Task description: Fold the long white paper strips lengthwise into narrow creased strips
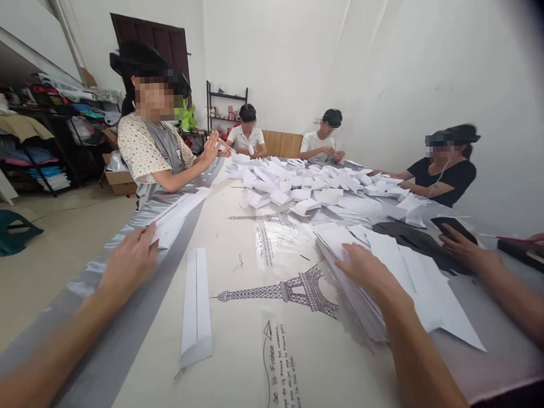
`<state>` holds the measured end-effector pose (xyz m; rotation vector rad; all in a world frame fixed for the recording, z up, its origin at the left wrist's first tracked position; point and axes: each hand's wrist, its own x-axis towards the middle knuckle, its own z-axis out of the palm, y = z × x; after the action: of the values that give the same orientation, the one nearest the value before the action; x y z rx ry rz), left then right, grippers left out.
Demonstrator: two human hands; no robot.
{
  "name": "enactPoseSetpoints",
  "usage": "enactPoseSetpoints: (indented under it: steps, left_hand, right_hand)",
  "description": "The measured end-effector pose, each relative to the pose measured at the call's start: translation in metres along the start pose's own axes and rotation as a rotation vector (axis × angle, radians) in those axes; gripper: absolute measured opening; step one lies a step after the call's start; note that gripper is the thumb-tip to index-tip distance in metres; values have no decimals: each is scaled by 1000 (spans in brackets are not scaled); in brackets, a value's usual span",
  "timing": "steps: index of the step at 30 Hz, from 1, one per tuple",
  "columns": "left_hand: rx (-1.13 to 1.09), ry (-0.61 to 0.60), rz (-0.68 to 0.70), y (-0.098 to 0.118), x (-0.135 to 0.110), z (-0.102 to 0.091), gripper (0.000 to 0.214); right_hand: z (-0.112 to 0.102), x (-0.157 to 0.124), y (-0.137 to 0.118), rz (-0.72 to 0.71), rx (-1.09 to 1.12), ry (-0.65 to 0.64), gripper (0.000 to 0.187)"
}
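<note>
My left hand (130, 259) is at the near end of a small pile of folded white papers (181, 213) on the left side of the table. Its fingers are closed at the edge of a folded paper, slightly blurred. My right hand (375, 270) reaches over a thick stack of white sheets (429, 282), fingers stretched out and touching the top near its left edge. Between my hands a long folded paper strip (196, 305) lies alone, with a crease along its length.
A large heap of folded papers (298, 182) covers the far middle of the table (242, 360), whose cover has Eiffel Tower prints. Several people sit around it. At right, another person's hand (467, 253) holds a dark phone-like object (453, 226). A green stool (12, 231) stands left.
</note>
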<state>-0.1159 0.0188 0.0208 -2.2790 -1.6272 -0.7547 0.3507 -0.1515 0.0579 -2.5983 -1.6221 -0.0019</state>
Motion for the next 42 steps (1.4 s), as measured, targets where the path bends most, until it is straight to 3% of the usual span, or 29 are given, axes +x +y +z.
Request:
enactPoseSetpoints:
  steps: [3, 7, 13, 18, 20, 23, 24, 27, 29, 30, 33, 36, 38, 42]
  left_hand:
    - [108, -15, -15, -16, 2, 19, 64]
    - [-28, -3, 28, -24, 2, 36, 58]
    - [-60, 122, 79, -8, -4, 26, 58]
    - [-302, 159, 122, 25, -4, 11, 46]
    - [-499, 69, 125, 48, -8, 1, 43]
    - [-894, -186, 56, 87, -23, -16, 45]
    - [-1008, -307, 56, 100, -29, -21, 47]
    - [-1313, -606, 114, 129, -47, -38, 64]
    - [-1491, -797, 125, 143, -55, -48, 69]
    - [-1559, -846, 108, 147, -59, -51, 66]
    - [-1651, -888, -34, 155, -64, -52, 64]
    - [-1529, -841, -254, 154, -64, -41, 53]
    - [-1426, -768, -353, 150, -63, -32, 42]
    - [-1370, -626, -399, 142, -58, -25, 36]
  right_hand:
    - [0, -1, 5, 35, -11, -44, 30]
    - [-4, -4, -4, 76, -29, -3, 28]
    - [-8, -7, -10, 91, -23, 45, 26]
    - [-12, -6, -8, 119, 3, 100, 31]
    - [-18, -11, -12, 79, 92, 208, 32]
    - [-29, -28, -31, -171, 557, 454, 30]
    - [-32, -36, -40, -256, 752, 444, 33]
    - [-31, -60, -72, -367, 1182, 204, 45]
    - [-22, -69, -92, -464, 1243, 31, 43]
    - [-16, -72, -100, -511, 1229, 8, 43]
    - [8, -73, -116, -543, 958, 93, 38]
    - [26, -74, -124, -601, 786, 113, 40]
    - [30, -75, -128, -633, 896, 5, 41]
    - [24, -73, -131, -625, 1196, -236, 41]
